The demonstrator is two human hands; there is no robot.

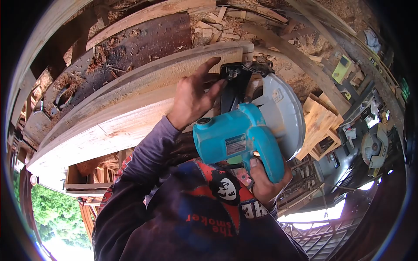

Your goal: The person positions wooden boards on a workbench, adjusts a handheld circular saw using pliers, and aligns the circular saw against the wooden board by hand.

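Observation:
A teal circular saw (230,137) with a grey blade guard (283,115) is tilted at the end of a long wooden plank (143,85). My right hand (267,180) wraps round its rear handle, thumb on the inner side. The saw's black base plate (233,82) lies against the plank's end. My left hand (193,95) is over the plank, fingers apart. Its index finger stretches along the wood and its thumb reaches the base plate's edge. The blade is hidden by the guard.
A dark, stained board (143,41) lies beyond the plank, with sawdust and offcuts (215,28) on the ground. Curved timber (300,61) runs at upper right. A wooden stool-like frame (320,126) and another saw (374,148) are at right.

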